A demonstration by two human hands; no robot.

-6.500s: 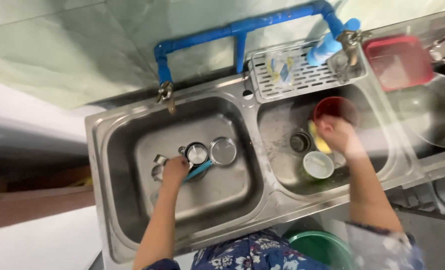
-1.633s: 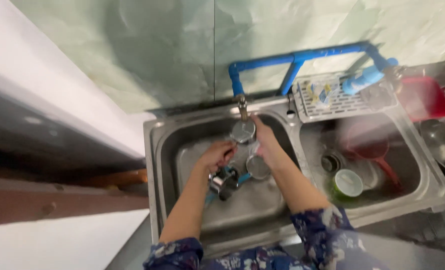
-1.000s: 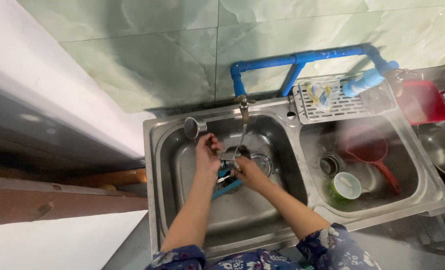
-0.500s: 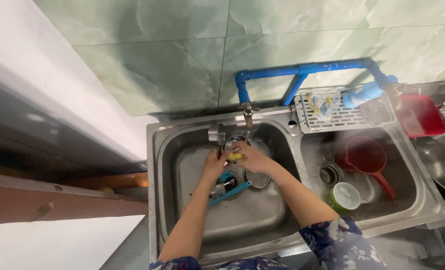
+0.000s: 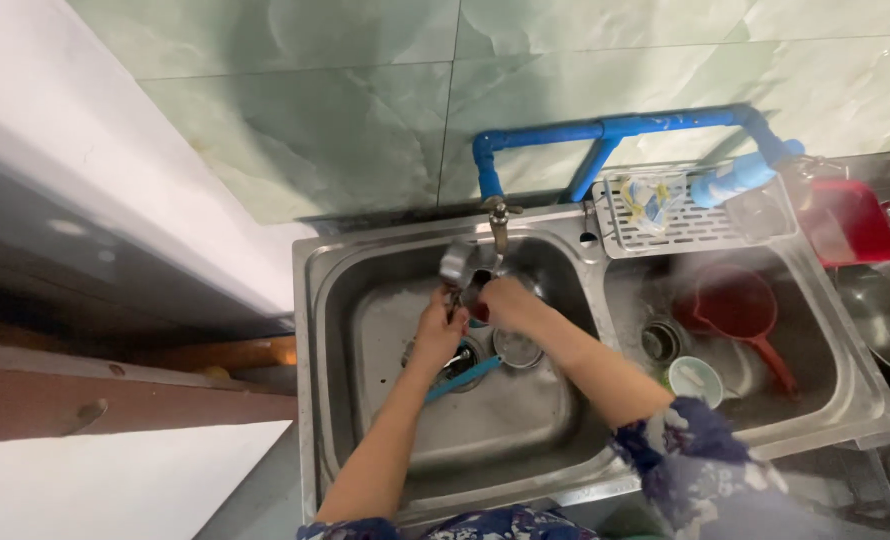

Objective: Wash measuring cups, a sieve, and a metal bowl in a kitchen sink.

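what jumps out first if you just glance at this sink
Both hands meet under the tap in the left basin: the left hand and right hand are bunched around a small steel cup. Behind them a bright blue pipe runs along the green tiled wall. In the right basin lie a red ladle and a pale cup.

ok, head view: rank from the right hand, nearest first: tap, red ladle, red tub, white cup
From the right hand, in the left basin:
1. Tap, just above the hand at the back rim.
2. White cup, right basin, front.
3. Red ladle, right basin, slightly beyond the cup; these two are close, so the order is not firm.
4. Red tub, far right past the sink.
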